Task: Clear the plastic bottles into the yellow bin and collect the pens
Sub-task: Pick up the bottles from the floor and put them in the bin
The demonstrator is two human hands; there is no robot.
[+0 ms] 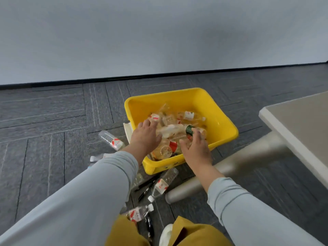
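Yellow bin [220,119] stood on carpet [53,121], bottles [170,128] heaped inside. We held left hand [147,134] and right hand [195,148] above heap, fingers spread, gripping nothing: judged release posture. Outside bin, loose bottle [162,184] and pens [146,184] lay on floor, uncollected.

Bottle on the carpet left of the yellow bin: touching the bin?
Apart. Head view shows carpet and a white object between bottle and yellow bin.
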